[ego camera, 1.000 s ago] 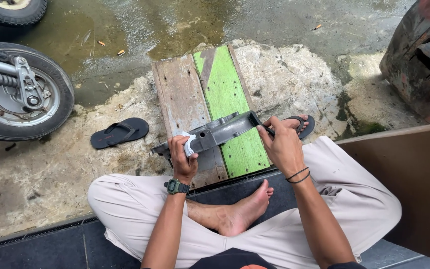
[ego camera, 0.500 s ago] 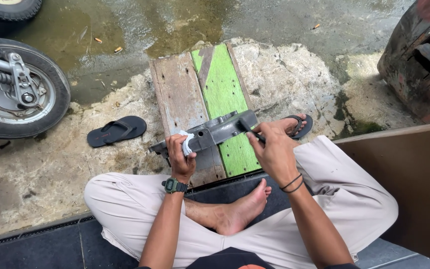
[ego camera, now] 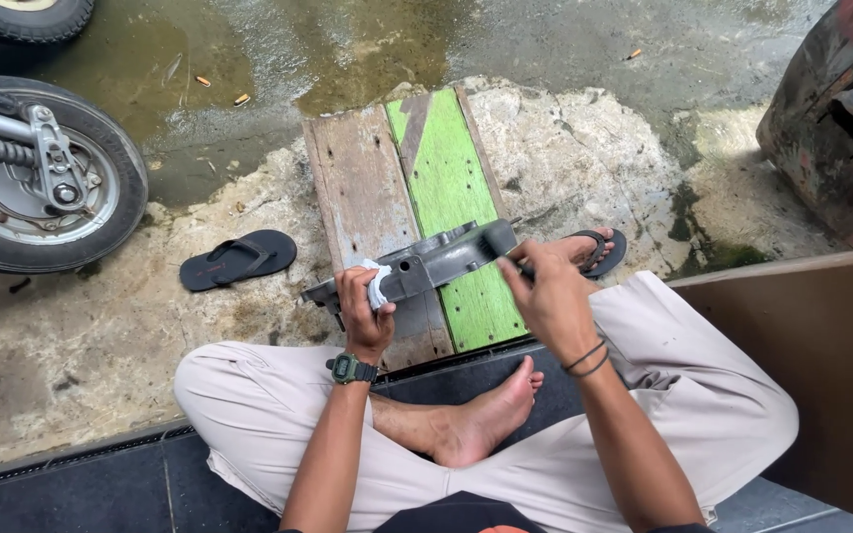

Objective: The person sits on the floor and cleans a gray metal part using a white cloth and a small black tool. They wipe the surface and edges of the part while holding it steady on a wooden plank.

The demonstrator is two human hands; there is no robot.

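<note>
I sit cross-legged at a doorstep. My left hand point(ego camera: 364, 308) grips a long grey metal engine cover point(ego camera: 433, 262) together with a white rag point(ego camera: 376, 284), holding it tilted over a wooden board point(ego camera: 357, 188) that is part bare, part green. My right hand point(ego camera: 549, 292) holds a small dark brush point(ego camera: 494, 244) whose head rests against the cover's right end. A watch sits on my left wrist and dark bands on my right.
A motorcycle rear wheel point(ego camera: 37, 188) stands at the left. One black sandal point(ego camera: 237, 260) lies on the rough concrete, another point(ego camera: 599, 247) shows beyond my right hand. A rusty red metal body point(ego camera: 831, 118) is at the upper right, a brown panel point(ego camera: 802, 345) at the right. Wet ground lies ahead.
My right hand has shifted the brush back and forth along the cover's right end. My left hand has kept its grip on the cover and rag.
</note>
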